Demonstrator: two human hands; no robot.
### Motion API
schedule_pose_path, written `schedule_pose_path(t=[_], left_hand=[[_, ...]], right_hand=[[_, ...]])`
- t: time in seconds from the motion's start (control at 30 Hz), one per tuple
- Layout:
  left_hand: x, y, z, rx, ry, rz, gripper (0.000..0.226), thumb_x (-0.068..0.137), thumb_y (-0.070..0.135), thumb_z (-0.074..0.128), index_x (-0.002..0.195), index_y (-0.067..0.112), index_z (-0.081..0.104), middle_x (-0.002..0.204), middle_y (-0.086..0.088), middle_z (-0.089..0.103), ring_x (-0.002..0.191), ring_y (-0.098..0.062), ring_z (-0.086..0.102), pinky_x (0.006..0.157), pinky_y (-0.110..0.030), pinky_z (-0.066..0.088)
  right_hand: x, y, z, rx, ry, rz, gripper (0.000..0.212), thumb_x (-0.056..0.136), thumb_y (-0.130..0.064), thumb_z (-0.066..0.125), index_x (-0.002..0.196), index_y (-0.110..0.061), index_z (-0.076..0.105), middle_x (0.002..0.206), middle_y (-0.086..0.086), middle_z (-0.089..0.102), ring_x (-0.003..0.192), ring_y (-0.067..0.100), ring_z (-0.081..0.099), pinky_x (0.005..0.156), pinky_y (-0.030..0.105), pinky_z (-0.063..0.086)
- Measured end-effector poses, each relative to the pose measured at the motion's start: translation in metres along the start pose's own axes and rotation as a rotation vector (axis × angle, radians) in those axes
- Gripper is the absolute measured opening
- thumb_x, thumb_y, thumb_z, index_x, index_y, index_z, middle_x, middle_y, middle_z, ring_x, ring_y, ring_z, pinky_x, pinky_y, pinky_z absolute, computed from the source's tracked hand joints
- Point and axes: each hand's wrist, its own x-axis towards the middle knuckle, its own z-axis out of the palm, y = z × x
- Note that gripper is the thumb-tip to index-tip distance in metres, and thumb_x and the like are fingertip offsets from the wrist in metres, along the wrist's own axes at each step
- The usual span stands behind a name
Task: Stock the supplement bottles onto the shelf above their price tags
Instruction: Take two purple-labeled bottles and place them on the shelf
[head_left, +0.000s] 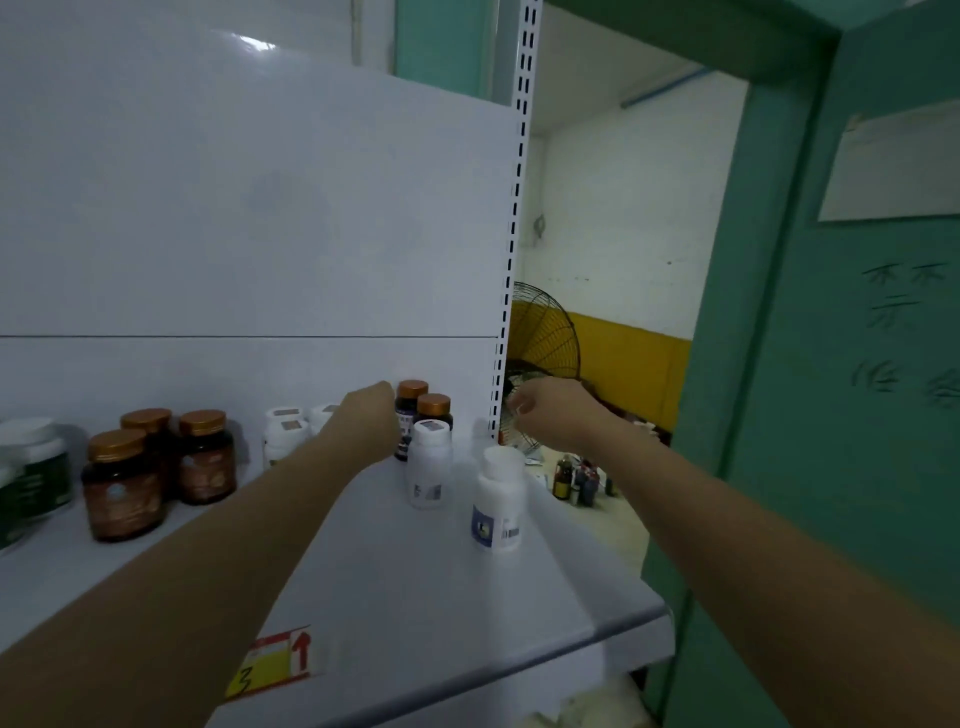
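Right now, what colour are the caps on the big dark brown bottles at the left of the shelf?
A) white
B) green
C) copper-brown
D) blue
C: the dark brown bottles standing at the left of the shelf wear shiny copper-brown caps, while the white caps belong to the white bottles further right.

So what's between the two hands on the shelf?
Head view: two copper-capped dark bottles by the left hand, a white bottle in front, a blue-labelled white bottle nearer the right hand.
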Motion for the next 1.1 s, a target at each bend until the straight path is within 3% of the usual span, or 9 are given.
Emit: schedule_pose_path(t=[0.23,0.37,0.47,0.53,0.67,0.8,0.87,1.03,1.1], left_hand=[[0.061,-0.002,0.015,-0.004,-0.017,-0.159,0.042,0.091,0.006,0.053,0.130,0.000,0.040,0.133,-0.018,0.049,0.121,-0.029,0.048,0.096,-0.031,0.040],[0.087,0.005,0.028,0.003,-0.066,-0.172,0.046,0.087,0.011,0.060,0.127,-0.001,0.042,0.127,-0.018,0.054,0.116,-0.029,0.052,0.094,-0.031,0.043],[0.104,0.005,0.034,-0.017,-0.078,-0.199,0.038,0.089,0.015,0.057,0.122,-0.001,0.050,0.115,-0.015,0.057,0.105,-0.024,0.054,0.088,-0.028,0.042],[0.110,0.003,0.038,-0.052,-0.080,-0.207,0.034,0.090,0.014,0.055,0.120,-0.002,0.053,0.108,-0.015,0.056,0.097,-0.021,0.050,0.084,-0.027,0.041],[0.116,-0.003,0.045,-0.197,-0.013,-0.206,0.035,0.085,0.010,0.058,0.117,0.001,0.048,0.106,-0.015,0.053,0.092,-0.024,0.049,0.078,-0.030,0.040],[0.113,-0.005,0.049,-0.364,0.004,-0.170,0.047,0.072,0.015,0.076,0.110,0.004,0.050,0.110,-0.017,0.057,0.094,-0.028,0.053,0.078,-0.034,0.044],[0.110,-0.004,0.048,-0.430,0.033,-0.146,0.044,0.071,0.013,0.077,0.104,0.005,0.049,0.110,-0.018,0.058,0.095,-0.029,0.055,0.079,-0.038,0.047],[0.097,0.009,0.021,-0.775,0.120,0.033,0.040,0.074,0.008,0.075,0.106,0.017,0.053,0.115,-0.013,0.059,0.081,-0.018,0.059,0.053,-0.020,0.052],[0.090,0.016,0.005,-0.869,0.126,0.095,0.040,0.078,0.013,0.071,0.113,0.023,0.053,0.109,-0.012,0.061,0.081,-0.019,0.060,0.062,-0.023,0.053]], right_hand=[[0.070,0.024,0.040,0.251,-0.257,-0.122,0.062,0.082,-0.028,0.070,0.138,-0.020,0.043,0.136,0.003,0.052,0.115,0.020,0.054,0.080,0.025,0.044],[0.090,0.023,0.066,0.394,-0.404,-0.184,0.077,0.076,-0.032,0.076,0.142,-0.026,0.036,0.141,-0.001,0.047,0.110,0.015,0.051,0.081,0.025,0.043],[0.098,0.018,0.081,0.513,-0.447,-0.218,0.071,0.076,-0.029,0.075,0.138,-0.025,0.041,0.137,-0.001,0.052,0.116,0.020,0.055,0.099,0.038,0.047],[0.101,0.017,0.088,0.569,-0.459,-0.233,0.065,0.077,-0.028,0.074,0.135,-0.022,0.046,0.133,0.000,0.056,0.113,0.022,0.058,0.100,0.044,0.047],[0.106,0.024,0.093,0.675,-0.477,-0.219,0.061,0.076,-0.026,0.075,0.131,-0.020,0.049,0.126,0.004,0.060,0.110,0.023,0.060,0.096,0.042,0.050],[0.110,0.036,0.092,0.881,-0.456,-0.185,0.033,0.079,-0.005,0.068,0.110,-0.014,0.061,0.115,0.014,0.066,0.107,0.028,0.063,0.096,0.041,0.051],[0.111,0.042,0.088,1.038,-0.447,-0.129,0.032,0.081,0.000,0.064,0.108,-0.016,0.060,0.116,0.014,0.065,0.107,0.027,0.062,0.094,0.037,0.051],[0.105,0.045,0.055,1.413,-0.396,-0.032,0.036,0.081,-0.001,0.048,0.114,-0.016,0.050,0.098,0.010,0.059,0.091,0.027,0.060,0.076,0.039,0.055],[0.100,0.043,0.035,1.542,-0.385,-0.026,0.031,0.080,-0.009,0.047,0.111,-0.014,0.050,0.093,0.012,0.061,0.086,0.028,0.062,0.075,0.040,0.054]])
